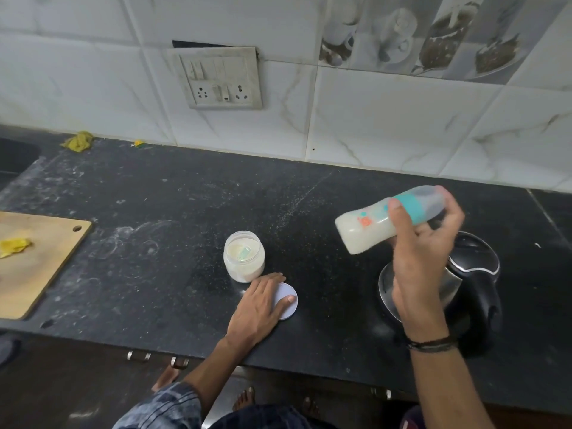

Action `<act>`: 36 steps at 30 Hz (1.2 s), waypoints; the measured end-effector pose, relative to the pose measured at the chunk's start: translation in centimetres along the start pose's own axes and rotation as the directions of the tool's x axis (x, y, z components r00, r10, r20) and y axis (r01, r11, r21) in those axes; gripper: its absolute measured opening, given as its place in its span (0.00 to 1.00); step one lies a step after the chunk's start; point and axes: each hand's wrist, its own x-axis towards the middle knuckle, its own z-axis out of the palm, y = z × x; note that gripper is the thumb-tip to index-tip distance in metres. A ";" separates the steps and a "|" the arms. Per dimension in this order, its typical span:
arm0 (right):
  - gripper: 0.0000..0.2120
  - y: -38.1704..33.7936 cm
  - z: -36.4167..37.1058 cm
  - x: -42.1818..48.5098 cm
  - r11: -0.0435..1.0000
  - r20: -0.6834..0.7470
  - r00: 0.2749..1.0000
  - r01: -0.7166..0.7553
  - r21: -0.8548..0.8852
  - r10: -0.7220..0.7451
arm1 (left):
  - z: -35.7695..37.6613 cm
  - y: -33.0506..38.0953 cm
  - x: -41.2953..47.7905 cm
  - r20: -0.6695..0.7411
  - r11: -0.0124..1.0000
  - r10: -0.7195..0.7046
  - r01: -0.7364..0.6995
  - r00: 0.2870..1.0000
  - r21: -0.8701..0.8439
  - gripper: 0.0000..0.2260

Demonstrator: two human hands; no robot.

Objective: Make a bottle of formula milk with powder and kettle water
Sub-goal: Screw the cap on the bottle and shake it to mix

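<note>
My right hand [424,252] holds a baby bottle [368,226] tipped nearly sideways above the counter; it has a teal collar, a clear cap and white milk inside. Below that hand stands a black and steel kettle [473,283]. An open clear jar of formula powder [244,257], with a small scoop lying in the powder, stands mid-counter. Just in front of it lies the jar's white round lid [289,292], and my left hand [260,305] rests flat on the lid with fingers spread.
The black stone counter [170,212] is dusted with powder. A wooden cutting board [40,261] with a yellow scrap lies at the left, beside a sink corner [15,156]. A yellow cloth [77,140] lies by the tiled wall, under a switch panel [219,77].
</note>
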 end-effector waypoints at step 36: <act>0.29 0.2 -0.8 1.5 0.997 -0.037 0.997 -0.059 0.046 0.061 | -0.1 0.2 0.1 0.009 1.000 -0.005 0.005 1.000 0.006 0.25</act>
